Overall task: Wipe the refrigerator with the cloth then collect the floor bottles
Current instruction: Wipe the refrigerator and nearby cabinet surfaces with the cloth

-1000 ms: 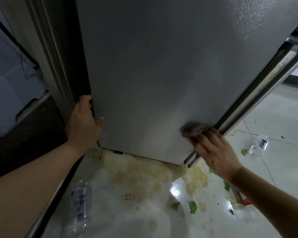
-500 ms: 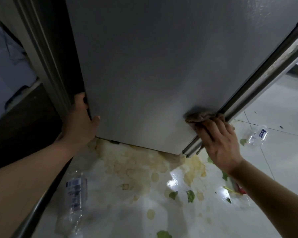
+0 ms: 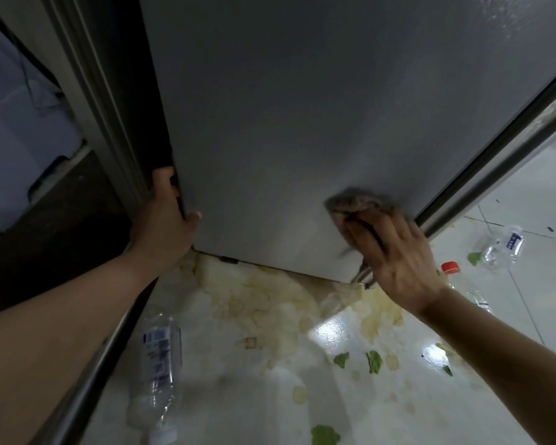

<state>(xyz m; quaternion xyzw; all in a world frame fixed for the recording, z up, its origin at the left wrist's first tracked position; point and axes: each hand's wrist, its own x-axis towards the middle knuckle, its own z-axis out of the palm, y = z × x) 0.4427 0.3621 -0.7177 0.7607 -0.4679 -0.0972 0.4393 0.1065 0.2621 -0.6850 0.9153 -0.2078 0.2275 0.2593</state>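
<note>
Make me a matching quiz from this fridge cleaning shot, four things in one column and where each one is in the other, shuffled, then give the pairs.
Things:
1. cloth
2. left hand
3. red-capped bottle
4. blue-labelled bottle

Places:
A. lying on the floor beside the left forearm
B. gripping the door's left edge
C. pressed against the refrigerator door under the right hand
D. on the floor just behind the right wrist

Pairs: 1-C, 2-B, 3-D, 4-A

The grey refrigerator door [image 3: 302,123] stands upright, its lower edge just above the stained floor. A crumpled brown cloth [image 3: 355,203] lies pressed against the door near its lower right corner. Three clear plastic bottles lie on the floor: a labelled bottle [image 3: 158,364] below the door's left corner, a red-capped bottle [image 3: 456,277] and a blue-labelled bottle [image 3: 503,248] right of it.
</note>
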